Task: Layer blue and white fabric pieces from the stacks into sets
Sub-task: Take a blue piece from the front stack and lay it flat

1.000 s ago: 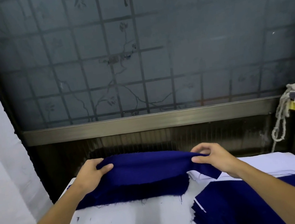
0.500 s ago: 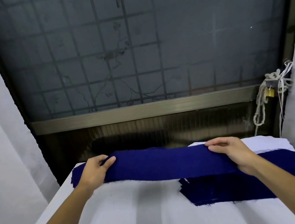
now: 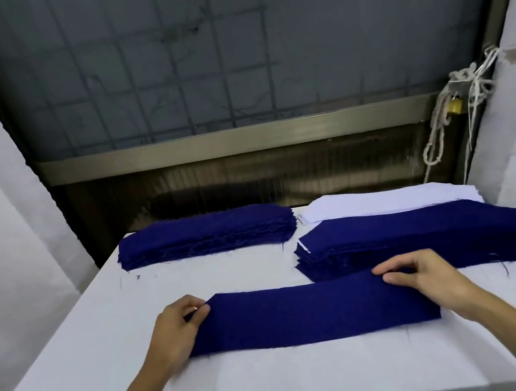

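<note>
- Left hand [image 3: 178, 328] and right hand [image 3: 427, 279] each pinch one end of a blue fabric piece [image 3: 303, 312], flat on the desk [image 3: 100, 324].
- We judge the blue layer laid; next needs a sheet from the white stack [image 3: 371, 205].

A white bench [image 3: 75, 379] stands below a frosted, grid-barred window [image 3: 225, 47]. Knotted white rope [image 3: 437, 134] and a brass padlock [image 3: 455, 106] hang at its right.
</note>
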The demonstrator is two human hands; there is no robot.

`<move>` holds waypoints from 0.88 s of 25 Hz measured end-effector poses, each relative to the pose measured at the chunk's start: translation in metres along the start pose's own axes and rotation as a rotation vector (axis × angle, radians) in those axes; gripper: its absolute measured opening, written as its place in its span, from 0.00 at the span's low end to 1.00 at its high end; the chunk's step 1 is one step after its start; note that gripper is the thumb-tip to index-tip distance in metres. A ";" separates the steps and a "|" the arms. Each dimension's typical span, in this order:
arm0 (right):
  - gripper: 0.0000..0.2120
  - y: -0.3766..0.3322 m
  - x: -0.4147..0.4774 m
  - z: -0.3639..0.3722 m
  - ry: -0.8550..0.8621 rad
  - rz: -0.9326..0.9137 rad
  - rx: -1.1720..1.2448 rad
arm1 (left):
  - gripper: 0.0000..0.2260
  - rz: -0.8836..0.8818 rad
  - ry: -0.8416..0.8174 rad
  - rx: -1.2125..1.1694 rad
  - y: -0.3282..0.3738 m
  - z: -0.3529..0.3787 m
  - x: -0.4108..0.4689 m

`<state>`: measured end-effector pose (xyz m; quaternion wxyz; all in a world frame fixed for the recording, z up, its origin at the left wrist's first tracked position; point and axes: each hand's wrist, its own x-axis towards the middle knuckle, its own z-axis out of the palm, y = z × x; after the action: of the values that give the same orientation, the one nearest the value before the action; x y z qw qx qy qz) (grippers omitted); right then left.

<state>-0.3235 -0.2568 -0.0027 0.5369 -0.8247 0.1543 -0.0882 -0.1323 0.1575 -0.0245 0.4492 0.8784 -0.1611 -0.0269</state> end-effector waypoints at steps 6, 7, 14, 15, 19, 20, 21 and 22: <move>0.14 0.035 -0.024 0.021 0.329 -0.050 -0.103 | 0.08 0.103 0.062 0.184 -0.019 0.018 -0.013; 0.13 0.036 -0.025 0.024 0.368 -0.045 -0.168 | 0.07 0.105 0.068 0.187 -0.020 0.019 -0.013; 0.12 0.039 -0.024 0.024 0.458 -0.008 -0.231 | 0.07 0.096 0.087 0.188 -0.025 0.020 -0.013; 0.11 0.039 -0.024 0.024 0.462 -0.006 -0.220 | 0.07 0.085 0.086 0.186 -0.025 0.020 -0.013; 0.10 0.038 -0.024 0.024 0.467 -0.020 -0.220 | 0.06 0.066 0.076 0.187 -0.023 0.019 -0.013; 0.10 0.038 -0.025 0.024 0.469 -0.015 -0.233 | 0.06 0.059 0.076 0.187 -0.022 0.019 -0.014; 0.11 0.037 -0.025 0.025 0.466 -0.009 -0.245 | 0.06 0.050 0.077 0.185 -0.021 0.018 -0.015; 0.11 0.038 -0.027 0.026 0.458 -0.011 -0.252 | 0.06 0.046 0.078 0.184 -0.021 0.018 -0.017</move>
<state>-0.3469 -0.2395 -0.0470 0.3804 -0.8446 0.2769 -0.2555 -0.1466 0.1603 -0.0535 0.3730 0.9124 -0.1656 0.0325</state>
